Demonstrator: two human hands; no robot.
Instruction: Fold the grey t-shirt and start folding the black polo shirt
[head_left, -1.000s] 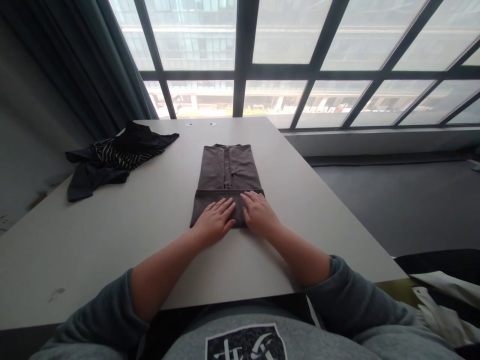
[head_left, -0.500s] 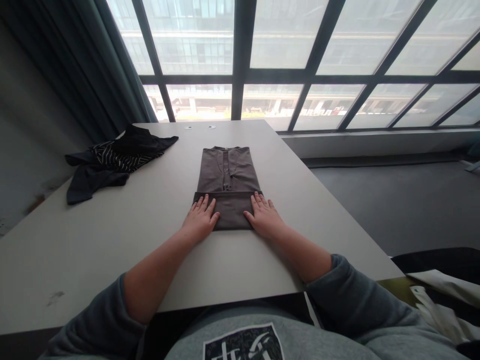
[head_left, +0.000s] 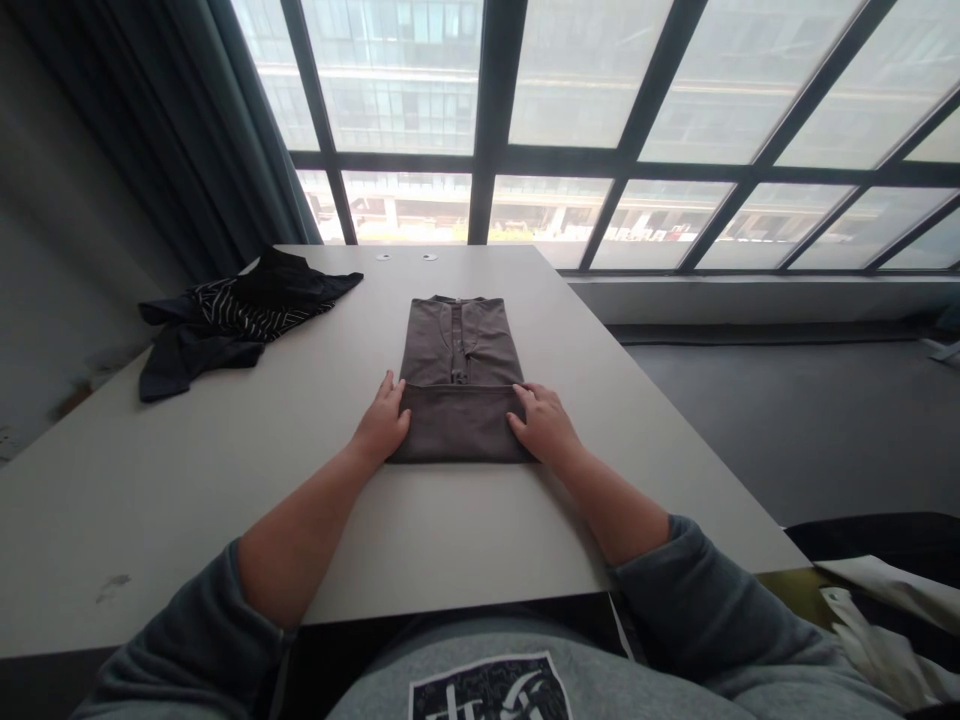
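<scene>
Our left hand [head_left: 379, 422] and right hand [head_left: 547, 425] have slid outward to the side edges of the folded placket shirt [head_left: 465, 422], whose long axis runs away from us between them; whether our fingers [head_left: 386, 390] pinch it, we cannot tell.

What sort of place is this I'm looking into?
Probably an office or similar workroom, though I can't be sure: there is a broad white table, a large framed window with a building outside, and a dark curtain beside it.
</scene>
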